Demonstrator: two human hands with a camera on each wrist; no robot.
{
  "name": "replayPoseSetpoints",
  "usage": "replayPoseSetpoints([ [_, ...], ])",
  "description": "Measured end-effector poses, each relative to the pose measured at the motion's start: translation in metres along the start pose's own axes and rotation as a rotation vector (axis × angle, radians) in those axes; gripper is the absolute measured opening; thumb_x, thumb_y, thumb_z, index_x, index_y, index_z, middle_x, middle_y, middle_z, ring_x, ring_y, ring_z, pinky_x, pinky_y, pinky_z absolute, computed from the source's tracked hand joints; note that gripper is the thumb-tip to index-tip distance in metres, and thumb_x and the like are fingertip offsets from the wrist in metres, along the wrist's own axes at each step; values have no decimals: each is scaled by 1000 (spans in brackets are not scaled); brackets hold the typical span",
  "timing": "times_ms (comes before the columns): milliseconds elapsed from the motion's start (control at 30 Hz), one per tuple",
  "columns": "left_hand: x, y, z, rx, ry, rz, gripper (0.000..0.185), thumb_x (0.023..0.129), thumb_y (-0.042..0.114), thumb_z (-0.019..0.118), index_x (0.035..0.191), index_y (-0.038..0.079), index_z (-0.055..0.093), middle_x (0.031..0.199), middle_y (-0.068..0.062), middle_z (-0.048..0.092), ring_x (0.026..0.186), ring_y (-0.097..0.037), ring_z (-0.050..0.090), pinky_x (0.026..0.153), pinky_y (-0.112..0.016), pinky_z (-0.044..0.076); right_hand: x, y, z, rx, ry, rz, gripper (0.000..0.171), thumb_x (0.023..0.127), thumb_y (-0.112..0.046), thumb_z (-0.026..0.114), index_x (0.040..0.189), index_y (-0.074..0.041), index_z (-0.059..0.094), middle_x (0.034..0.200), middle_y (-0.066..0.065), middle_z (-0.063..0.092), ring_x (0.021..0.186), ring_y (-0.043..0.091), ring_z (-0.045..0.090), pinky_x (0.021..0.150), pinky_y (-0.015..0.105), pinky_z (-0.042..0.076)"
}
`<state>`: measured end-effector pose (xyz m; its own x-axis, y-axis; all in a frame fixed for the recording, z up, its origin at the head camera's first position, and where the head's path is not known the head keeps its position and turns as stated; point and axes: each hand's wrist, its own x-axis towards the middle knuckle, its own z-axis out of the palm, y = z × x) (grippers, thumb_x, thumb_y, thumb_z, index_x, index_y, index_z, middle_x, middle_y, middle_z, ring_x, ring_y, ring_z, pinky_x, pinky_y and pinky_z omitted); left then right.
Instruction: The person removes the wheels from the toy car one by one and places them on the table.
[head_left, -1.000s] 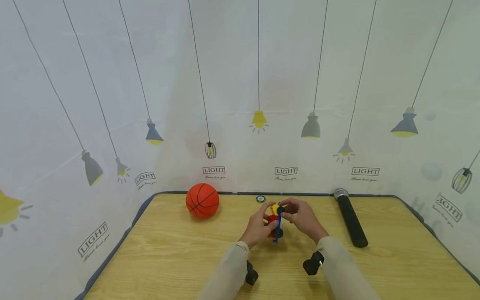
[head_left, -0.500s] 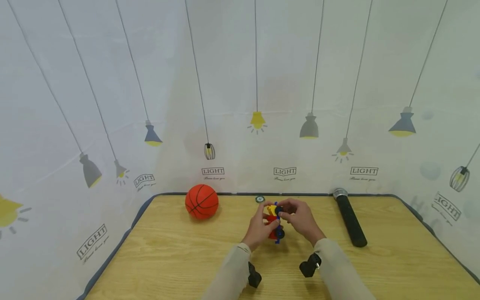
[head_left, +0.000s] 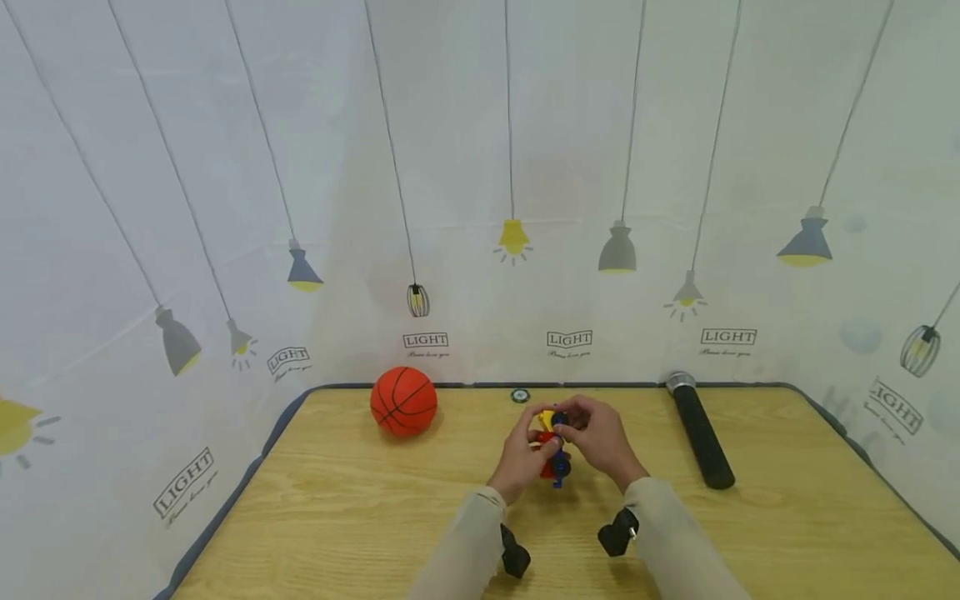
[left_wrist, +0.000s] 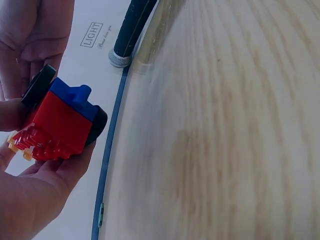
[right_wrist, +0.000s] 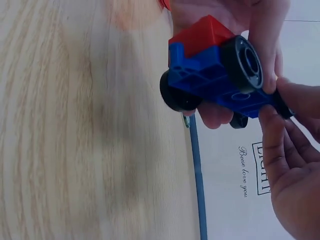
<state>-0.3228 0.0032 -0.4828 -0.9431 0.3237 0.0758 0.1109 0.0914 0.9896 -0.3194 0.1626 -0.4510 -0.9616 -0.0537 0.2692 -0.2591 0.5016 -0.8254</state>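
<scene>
A small toy vehicle (head_left: 553, 450) of red, blue and yellow blocks with black wheels is held above the wooden table (head_left: 360, 517), near its middle. My left hand (head_left: 525, 450) cradles its red body (left_wrist: 60, 127) from the left, fingers curled under it. My right hand (head_left: 596, 437) pinches the upper end by a black wheel (right_wrist: 242, 62) and the blue chassis (right_wrist: 210, 80). Both hands hide most of the toy in the head view.
An orange mini basketball (head_left: 403, 402) lies at the back left of the table. A black microphone (head_left: 699, 437) lies at the back right, head toward the curtain. A small round green object (head_left: 521, 396) sits at the far edge. A printed white curtain (head_left: 480, 208) surrounds the table.
The hands have stayed in place, turning the toy slightly between them. The view has tilted a little.
</scene>
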Motion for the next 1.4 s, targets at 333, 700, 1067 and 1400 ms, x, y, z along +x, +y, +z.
replayPoseSetpoints([
  [333, 2, -5, 5, 105, 65, 22, 45, 97, 10, 66, 138, 22, 53, 104, -12, 72, 84, -12, 68, 72, -31, 58, 1, 4, 1, 6, 13, 5, 18, 84, -2, 78, 101, -3, 72, 86, 10, 69, 72, 16, 56, 64, 22, 48],
  [700, 0, -10, -3, 138, 60, -61, 41, 101, 21, 60, 141, 14, 52, 116, -12, 69, 94, -15, 67, 82, -35, 58, -2, 19, 8, -159, 22, -250, 18, 82, 11, 72, 76, -7, 75, 83, 3, 69, 73, 10, 61, 66, 21, 53],
  [1067, -2, -1, -12, 7, 43, -77, 42, 103, 18, 57, 143, 21, 46, 113, -20, 70, 87, -22, 76, 80, -41, 62, -1, 22, 0, 77, -30, 35, 18, 93, -5, 69, 110, 0, 72, 98, 15, 75, 72, 13, 70, 68, 29, 60],
  [1400, -2, -4, -21, -212, 56, -114, 39, 109, 23, 41, 148, 21, 44, 128, -29, 62, 98, -27, 75, 88, -42, 60, 4, 26, -6, 2, -23, 170, 8, 90, -9, 71, 94, -2, 69, 89, 14, 75, 63, 19, 69, 53, 27, 50],
])
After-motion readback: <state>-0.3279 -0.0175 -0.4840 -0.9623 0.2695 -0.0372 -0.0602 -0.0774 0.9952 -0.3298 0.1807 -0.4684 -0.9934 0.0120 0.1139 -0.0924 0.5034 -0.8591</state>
